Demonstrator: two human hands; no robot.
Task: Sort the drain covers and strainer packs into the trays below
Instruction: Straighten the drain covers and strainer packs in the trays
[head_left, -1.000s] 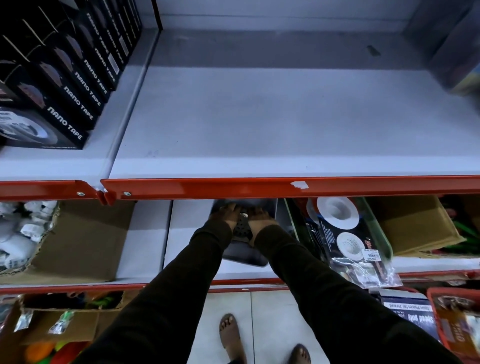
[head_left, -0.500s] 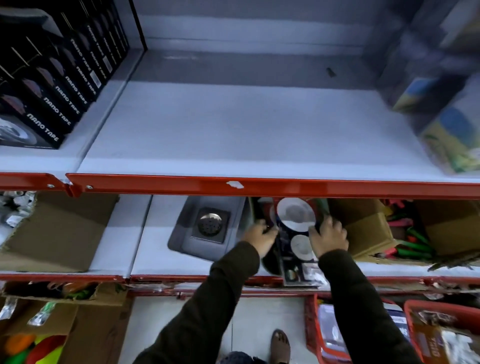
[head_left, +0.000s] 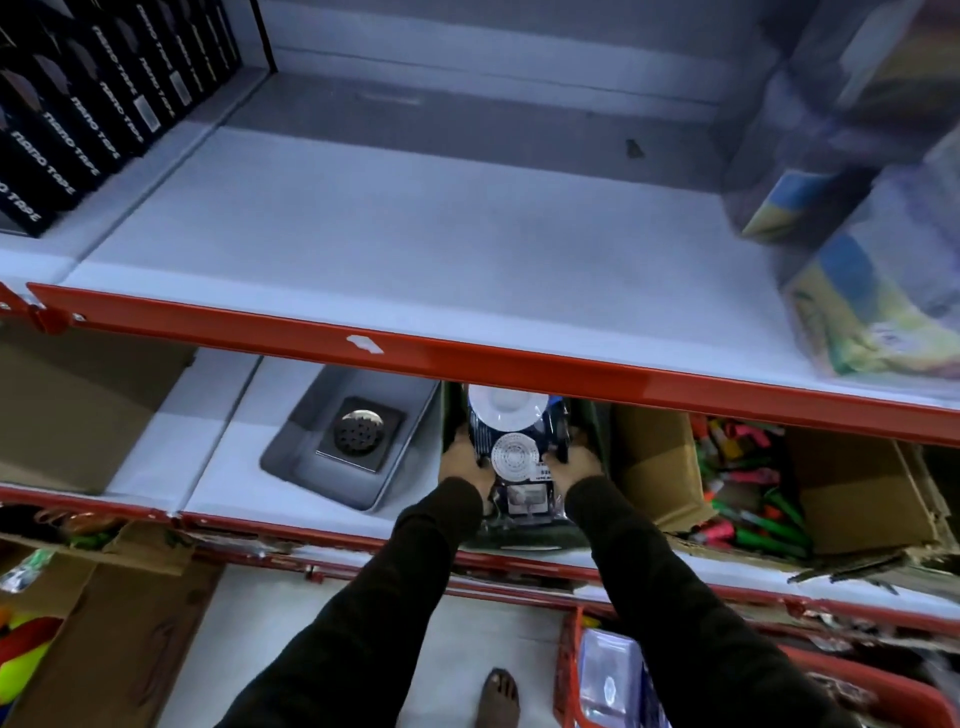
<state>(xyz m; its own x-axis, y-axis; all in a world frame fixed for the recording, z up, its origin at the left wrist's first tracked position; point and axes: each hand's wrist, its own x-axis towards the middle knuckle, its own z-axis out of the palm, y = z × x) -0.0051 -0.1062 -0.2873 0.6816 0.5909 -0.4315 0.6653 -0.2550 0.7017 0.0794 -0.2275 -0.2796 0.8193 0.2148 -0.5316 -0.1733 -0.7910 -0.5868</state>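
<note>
A grey tray (head_left: 311, 467) on the lower shelf holds one square metal drain cover (head_left: 361, 434). Right beside it stands a dark tray (head_left: 524, 535) with a stack of strainer packs (head_left: 514, 447), dark cards showing white round strainers. My left hand (head_left: 462, 462) grips the left side of the packs and my right hand (head_left: 574, 460) grips the right side, both down inside the dark tray. The upper shelf's red front edge hides the top of the packs.
The white upper shelf (head_left: 415, 249) carries black nano tape boxes (head_left: 88, 119) at left and blurred colourful packs (head_left: 878, 260) at right. Cardboard boxes (head_left: 665, 478) with markers sit right of the dark tray. A red basket (head_left: 571, 675) stands on the floor by my foot.
My hands left the drain cover in the grey tray and moved right to the strainer packs. They now clasp the packs from both sides, lower in the dark tray.
</note>
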